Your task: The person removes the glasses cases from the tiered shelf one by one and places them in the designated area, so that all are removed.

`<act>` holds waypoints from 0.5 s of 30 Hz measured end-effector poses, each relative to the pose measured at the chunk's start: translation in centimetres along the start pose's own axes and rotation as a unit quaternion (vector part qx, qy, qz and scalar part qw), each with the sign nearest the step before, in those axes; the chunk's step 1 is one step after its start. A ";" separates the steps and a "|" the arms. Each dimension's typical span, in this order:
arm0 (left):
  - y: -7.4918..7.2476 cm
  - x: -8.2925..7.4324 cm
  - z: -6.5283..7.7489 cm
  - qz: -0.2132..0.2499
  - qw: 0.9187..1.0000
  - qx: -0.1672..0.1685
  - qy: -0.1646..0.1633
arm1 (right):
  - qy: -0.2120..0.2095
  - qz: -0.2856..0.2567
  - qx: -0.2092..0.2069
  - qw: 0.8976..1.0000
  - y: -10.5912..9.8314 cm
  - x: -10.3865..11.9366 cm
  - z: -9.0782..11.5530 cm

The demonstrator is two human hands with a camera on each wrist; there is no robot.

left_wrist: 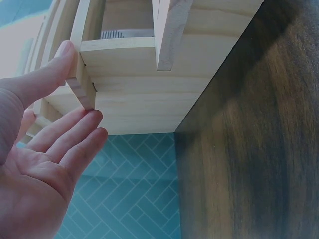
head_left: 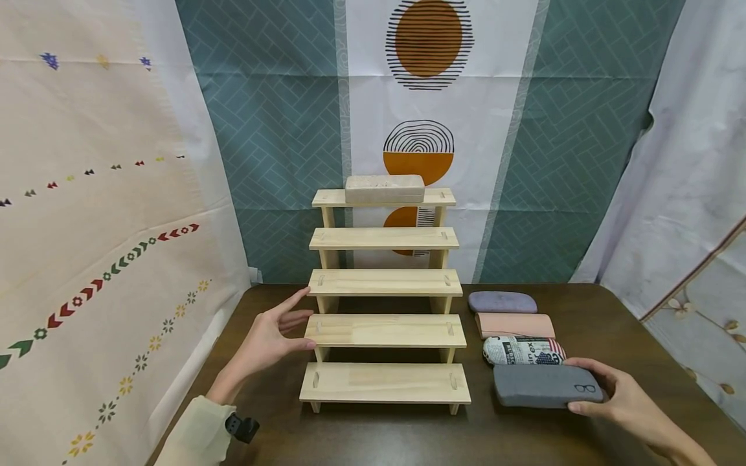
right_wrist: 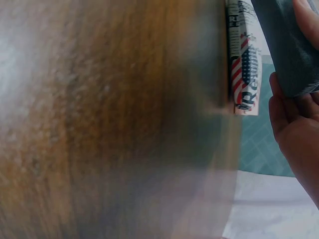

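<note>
My right hand (head_left: 620,398) grips the right end of a grey glasses case (head_left: 542,386), which bears a small glasses drawing. In the right wrist view, that case (right_wrist: 289,50) appears raised off the table. Behind it lies a newspaper-print glasses case (head_left: 515,350), then a pink case (head_left: 515,325) and a purple case (head_left: 502,301). My left hand (head_left: 274,333) is at the left side of a tiered wooden shelf (head_left: 384,382). Thumb and fingers pinch the end of one plank (left_wrist: 82,82) in the left wrist view. On the top tier sits a beige case (head_left: 384,189).
The shelf and cases stand on a dark brown table (head_left: 373,440). A teal and white patterned curtain (head_left: 280,129) hangs behind. Cream cloth (head_left: 116,194) borders the left side, and white cloth (head_left: 688,213) the right.
</note>
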State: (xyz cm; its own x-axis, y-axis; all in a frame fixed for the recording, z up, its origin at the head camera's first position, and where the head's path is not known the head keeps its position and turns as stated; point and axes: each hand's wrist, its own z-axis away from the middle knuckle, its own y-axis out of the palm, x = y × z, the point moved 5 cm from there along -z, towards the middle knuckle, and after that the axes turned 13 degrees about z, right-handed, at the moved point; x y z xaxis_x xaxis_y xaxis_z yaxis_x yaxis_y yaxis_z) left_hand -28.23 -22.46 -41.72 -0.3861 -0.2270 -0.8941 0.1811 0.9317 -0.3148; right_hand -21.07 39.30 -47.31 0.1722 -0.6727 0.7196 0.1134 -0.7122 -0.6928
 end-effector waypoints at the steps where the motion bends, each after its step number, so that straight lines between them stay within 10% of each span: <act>1: 0.0 0.0 0.0 0.000 1.000 0.000 0.000 | 0.003 0.003 0.002 1.000 0.1 -0.1 -0.1; 15: 0.0 0.0 0.0 -0.004 1.000 -0.001 -0.002 | 0.028 0.026 0.011 0.999 0.6 -0.9 -0.6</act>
State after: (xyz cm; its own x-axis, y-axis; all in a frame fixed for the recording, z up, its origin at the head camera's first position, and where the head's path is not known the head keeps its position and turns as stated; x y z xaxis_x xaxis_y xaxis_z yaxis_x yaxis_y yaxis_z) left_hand -28.20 -22.45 -41.72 -0.3839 -0.2364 -0.8926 0.1755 0.9304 -0.3219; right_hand -21.77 39.36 -48.38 0.1227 -0.7195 0.6836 0.1282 -0.6715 -0.7298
